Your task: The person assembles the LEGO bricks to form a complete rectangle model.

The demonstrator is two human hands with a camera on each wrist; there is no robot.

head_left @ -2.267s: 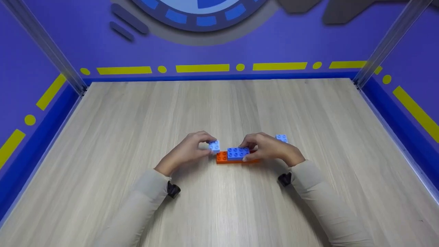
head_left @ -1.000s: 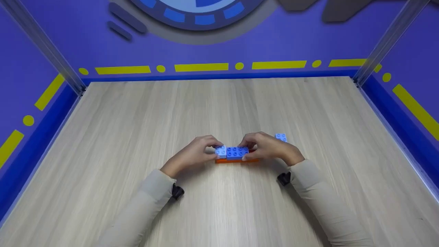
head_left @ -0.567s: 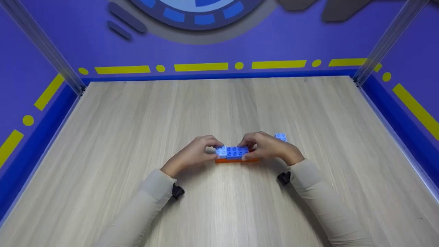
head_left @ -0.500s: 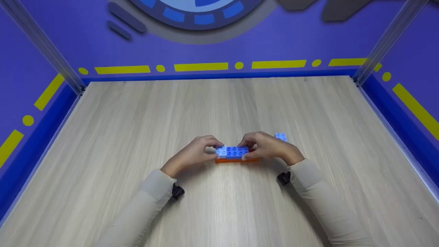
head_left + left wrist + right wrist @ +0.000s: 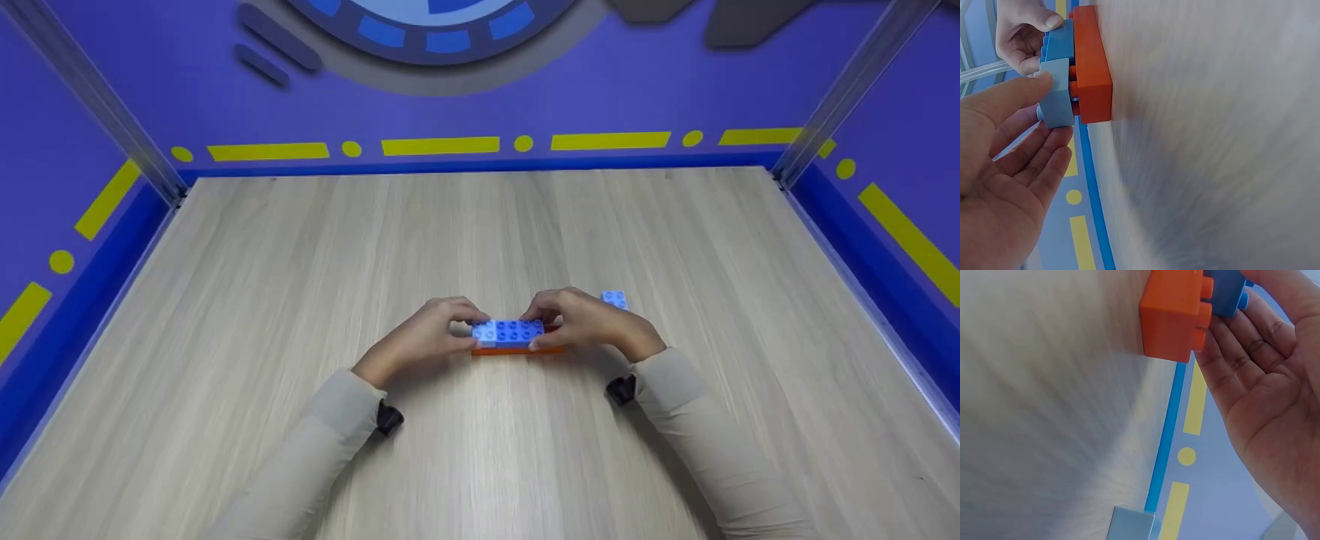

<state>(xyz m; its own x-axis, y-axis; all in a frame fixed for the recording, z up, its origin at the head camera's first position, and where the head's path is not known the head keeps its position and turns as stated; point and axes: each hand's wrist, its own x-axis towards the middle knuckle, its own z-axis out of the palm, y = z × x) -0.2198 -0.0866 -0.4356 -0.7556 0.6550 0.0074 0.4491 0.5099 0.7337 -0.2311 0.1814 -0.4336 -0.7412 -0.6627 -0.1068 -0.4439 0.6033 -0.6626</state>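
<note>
An orange toy building brick [image 5: 1094, 67] lies on the table, long side across. My left hand [image 5: 425, 334] pinches a small light blue brick [image 5: 1057, 93] between thumb and fingers over the orange brick's left end. In the left wrist view the orange studs still show in a gap beneath it. Beside it a longer blue brick [image 5: 517, 331] sits on the orange one, and my right hand [image 5: 589, 322] grips its right end. Bare orange studs [image 5: 1202, 315] stick out past the blue brick in the right wrist view.
Another light blue brick [image 5: 613, 299] stands on the table just behind the right hand, partly hidden by it. The wooden table [image 5: 480, 240] is bounded by blue-purple walls [image 5: 450, 112] at the back and sides.
The left hand has moved right with the small light blue brick, from beside the orange brick to over its left end, against the blue brick. The right hand has stayed in place.
</note>
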